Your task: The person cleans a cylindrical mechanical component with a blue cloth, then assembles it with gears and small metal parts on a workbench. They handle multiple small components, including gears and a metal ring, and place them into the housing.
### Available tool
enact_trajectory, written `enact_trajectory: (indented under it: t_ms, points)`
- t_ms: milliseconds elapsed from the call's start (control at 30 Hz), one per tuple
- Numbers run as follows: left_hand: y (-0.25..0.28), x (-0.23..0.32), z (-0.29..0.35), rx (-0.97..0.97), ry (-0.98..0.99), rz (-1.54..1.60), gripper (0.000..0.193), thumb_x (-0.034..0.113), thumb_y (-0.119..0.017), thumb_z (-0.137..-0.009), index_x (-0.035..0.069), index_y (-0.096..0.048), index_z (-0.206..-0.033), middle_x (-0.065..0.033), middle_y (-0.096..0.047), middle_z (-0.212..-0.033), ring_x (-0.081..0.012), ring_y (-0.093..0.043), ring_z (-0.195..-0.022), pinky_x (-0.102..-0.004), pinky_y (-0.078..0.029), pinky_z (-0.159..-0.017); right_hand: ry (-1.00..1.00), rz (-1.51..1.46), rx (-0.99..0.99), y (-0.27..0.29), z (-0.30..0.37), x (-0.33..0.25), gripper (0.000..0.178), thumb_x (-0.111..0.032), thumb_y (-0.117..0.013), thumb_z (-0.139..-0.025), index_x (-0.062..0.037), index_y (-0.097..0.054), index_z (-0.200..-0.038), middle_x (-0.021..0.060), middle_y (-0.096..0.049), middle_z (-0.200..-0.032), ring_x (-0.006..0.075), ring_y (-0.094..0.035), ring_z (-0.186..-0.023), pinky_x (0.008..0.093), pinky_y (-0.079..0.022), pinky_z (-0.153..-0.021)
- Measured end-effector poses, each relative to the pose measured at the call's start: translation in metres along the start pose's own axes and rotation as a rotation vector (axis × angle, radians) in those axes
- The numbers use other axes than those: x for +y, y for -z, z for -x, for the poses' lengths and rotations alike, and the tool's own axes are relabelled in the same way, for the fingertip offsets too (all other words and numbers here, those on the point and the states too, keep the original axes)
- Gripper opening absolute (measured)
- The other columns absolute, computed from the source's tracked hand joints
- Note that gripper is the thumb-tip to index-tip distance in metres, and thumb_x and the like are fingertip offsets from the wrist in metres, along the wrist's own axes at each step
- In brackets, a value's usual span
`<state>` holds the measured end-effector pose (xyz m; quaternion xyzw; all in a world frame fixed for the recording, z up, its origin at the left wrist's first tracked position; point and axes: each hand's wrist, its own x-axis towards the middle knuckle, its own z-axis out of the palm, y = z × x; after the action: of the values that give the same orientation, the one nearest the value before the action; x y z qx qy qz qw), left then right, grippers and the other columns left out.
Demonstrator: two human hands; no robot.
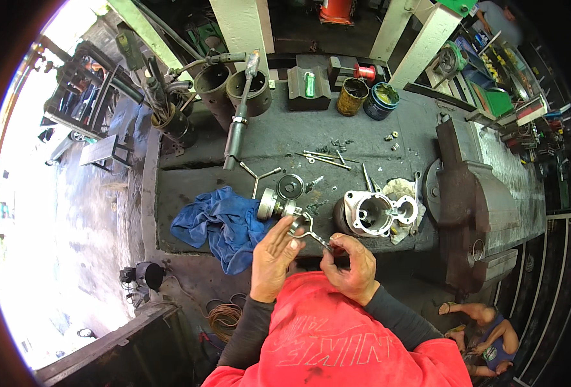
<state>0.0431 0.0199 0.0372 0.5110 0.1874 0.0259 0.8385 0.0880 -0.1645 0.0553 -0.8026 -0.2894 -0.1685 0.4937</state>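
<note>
My right hand [350,267] pinches the lower end of a metal fork lever [318,239] between thumb and fingers. The lever's curved, forked end reaches up-left toward my left hand [274,257]. That hand has its fingers stretched out beside the fork; whether they touch it I cannot tell. Just beyond the left fingertips lies a shiny metal shaft assembly [268,204], its tip close to the fork. A dark round cap or disc [290,187] sits behind it. Right of the lever stands a cast metal housing [370,213] with its round openings facing up.
A blue cloth [218,226] lies left of the parts. Long bolts [327,158], a T-handled socket wrench [258,174] and an impact tool [237,132] lie farther back. Grease cans [382,101] stand at the rear. A large vise [479,200] occupies the right; a person [495,342] sits low right.
</note>
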Motion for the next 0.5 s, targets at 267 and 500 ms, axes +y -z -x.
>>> enact_trajectory:
  t_ms: [267,500]
  points:
    - [-0.029,0.007,-0.033,-0.057,0.059,0.434,0.033,0.013,-0.061,-0.111,-0.002,-0.06,-0.141,-0.0171,-0.071,-0.129,-0.029,-0.072,-0.116,-0.043,-0.061,-0.1,0.047,-0.021,-0.033,-0.008,-0.03,0.009,0.062,0.006,-0.082,-0.085,0.0011,-0.053,-0.14,0.014,-0.071,-0.111,0.0182,-0.072,-0.087,0.0314,-0.06,-0.079]
    - [-0.022,0.03,-0.047,0.101,-0.024,0.229,0.028,0.018,-0.062,-0.112,-0.006,-0.065,-0.124,-0.0205,-0.075,-0.119,-0.0293,-0.075,-0.105,-0.0402,-0.062,-0.093,-0.672,-0.852,-0.101,0.034,-0.069,0.008,0.06,0.008,-0.07,-0.095,-0.004,-0.055,-0.152,0.0066,-0.063,-0.124,0.0059,-0.061,-0.094,0.0216,-0.053,-0.079]
